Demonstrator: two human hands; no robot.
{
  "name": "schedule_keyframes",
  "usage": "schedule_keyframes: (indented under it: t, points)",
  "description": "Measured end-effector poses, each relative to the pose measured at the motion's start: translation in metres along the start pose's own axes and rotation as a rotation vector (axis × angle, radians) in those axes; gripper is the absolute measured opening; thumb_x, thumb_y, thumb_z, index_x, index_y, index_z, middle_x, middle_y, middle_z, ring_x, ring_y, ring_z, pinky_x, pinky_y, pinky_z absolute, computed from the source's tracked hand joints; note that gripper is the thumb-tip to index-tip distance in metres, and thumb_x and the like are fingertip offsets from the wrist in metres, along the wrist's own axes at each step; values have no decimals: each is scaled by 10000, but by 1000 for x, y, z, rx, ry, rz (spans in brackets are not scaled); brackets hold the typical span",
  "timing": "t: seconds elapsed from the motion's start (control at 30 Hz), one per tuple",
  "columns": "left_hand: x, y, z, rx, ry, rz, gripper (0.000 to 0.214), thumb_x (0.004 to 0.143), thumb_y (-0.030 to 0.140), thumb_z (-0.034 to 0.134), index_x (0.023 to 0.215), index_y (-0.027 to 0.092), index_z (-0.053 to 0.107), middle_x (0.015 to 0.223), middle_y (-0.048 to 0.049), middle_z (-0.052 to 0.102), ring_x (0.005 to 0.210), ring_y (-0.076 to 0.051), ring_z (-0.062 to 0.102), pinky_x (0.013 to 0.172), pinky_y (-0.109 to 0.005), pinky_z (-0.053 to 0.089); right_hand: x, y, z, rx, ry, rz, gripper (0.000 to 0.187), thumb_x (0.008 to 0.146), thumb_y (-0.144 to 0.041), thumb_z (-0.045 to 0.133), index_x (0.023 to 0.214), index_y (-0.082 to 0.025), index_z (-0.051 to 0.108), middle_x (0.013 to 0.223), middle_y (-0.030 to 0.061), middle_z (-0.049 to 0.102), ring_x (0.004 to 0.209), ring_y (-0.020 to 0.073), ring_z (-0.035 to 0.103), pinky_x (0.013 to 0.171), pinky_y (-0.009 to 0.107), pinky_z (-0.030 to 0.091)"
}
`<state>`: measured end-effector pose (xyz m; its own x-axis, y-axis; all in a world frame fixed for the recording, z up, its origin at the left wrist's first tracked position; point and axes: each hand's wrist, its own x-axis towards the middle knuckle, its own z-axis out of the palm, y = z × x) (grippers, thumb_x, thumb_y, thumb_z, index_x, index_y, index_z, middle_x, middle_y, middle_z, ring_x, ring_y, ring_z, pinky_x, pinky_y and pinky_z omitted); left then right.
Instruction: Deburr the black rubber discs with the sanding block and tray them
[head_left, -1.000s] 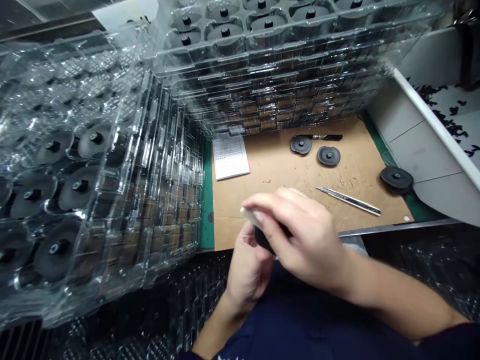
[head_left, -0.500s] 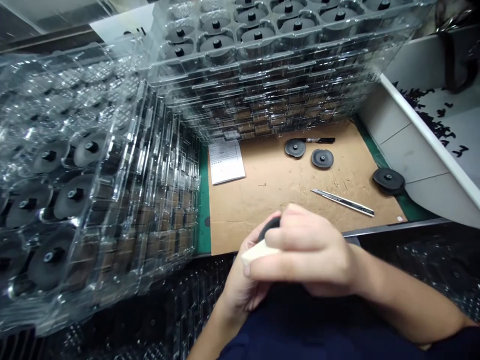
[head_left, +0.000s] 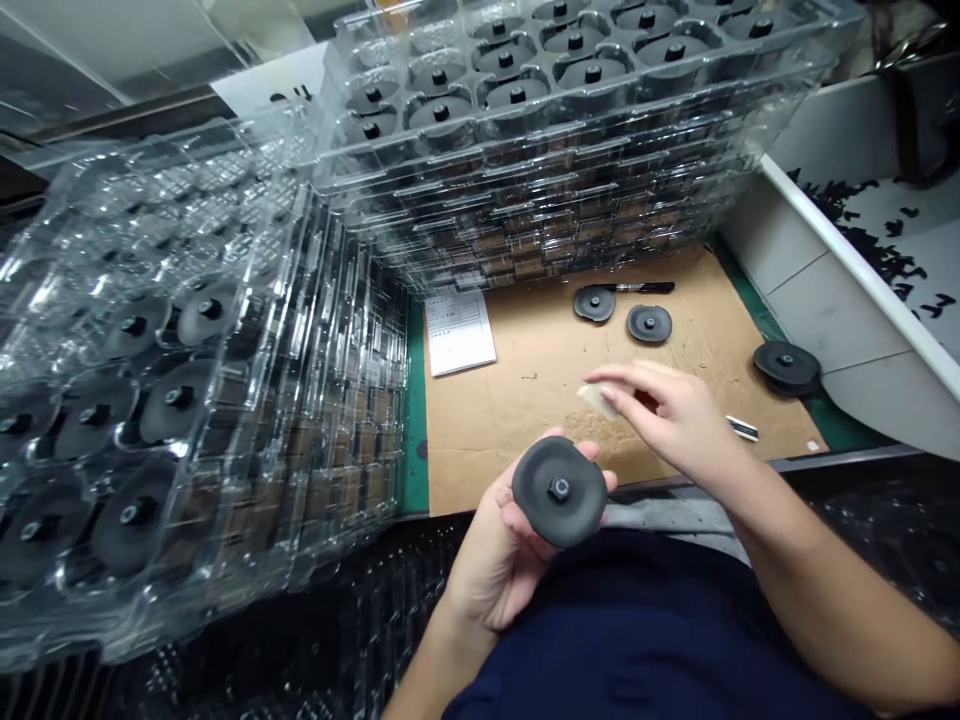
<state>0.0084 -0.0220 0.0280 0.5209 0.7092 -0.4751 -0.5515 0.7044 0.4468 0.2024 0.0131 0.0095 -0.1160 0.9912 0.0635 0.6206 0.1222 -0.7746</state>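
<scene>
Head view: my left hand [head_left: 491, 565] cradles black rubber disc [head_left: 559, 491] against palm and fingers, hub up, face left exposed. Right hand [head_left: 667, 420] pinches pale block [head_left: 598, 399] just above, apart from disc. Cardboard sheet [head_left: 487, 450] on surface carries loose discs [head_left: 649, 324]; stacked clear trays [head_left: 540, 130] wall off both sides.

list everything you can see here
clear plastic trays: many, clear, stacked left and ahead
matte round discs with centre hubs: three loose, black, on brown cardboard sheet; more in trays
matte round disc: one, black, in left hand
brown cardboard sheet: one, brown, on green mat
printed paper sheet: one, white, on cardboard
marker pen: one, black, on cardboard
utility knife: one, silver, partly behind right hand
small pale pad: one, cream, at right fingertips
left hand: palm up under disc
right hand: raised over cardboard
</scene>
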Motion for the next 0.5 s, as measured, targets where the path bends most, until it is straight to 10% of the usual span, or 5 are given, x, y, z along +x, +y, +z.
schedule_keyframes:
  t: [0.23, 0.4, 0.5]
  points:
    - [-2, 2, -9, -35, -86, -67, 674, 624, 433, 754, 1230, 242, 530, 1323, -119, 528, 1125, -318, 564, 838, -347, 541, -52, 54, 46, 77, -266, 131, 216, 862, -215, 485, 981, -193, 664, 910, 41, 695, 841, 180, 647, 744, 307, 501]
    - [0, 3, -1, -64, -137, -68, 571, 645, 353, 766, 1170, 235, 576, 1243, -97, 591, 1089, -303, 590, 812, -332, 546, -42, 21, 13, 65, -13, 170, 221, 902, -246, 463, 1054, -216, 620, 1044, 38, 660, 913, 171, 610, 766, 292, 466]
    - [2, -2, 4, -47, -26, -80, 569, 606, 310, 801, 1130, 206, 608, 1129, -96, 652, 1014, -296, 624, 788, -345, 548, -31, -27, -12, 42, 183, -81, 256, 895, -202, 496, 1125, -265, 590, 1037, 19, 645, 820, 145, 583, 681, 274, 422]
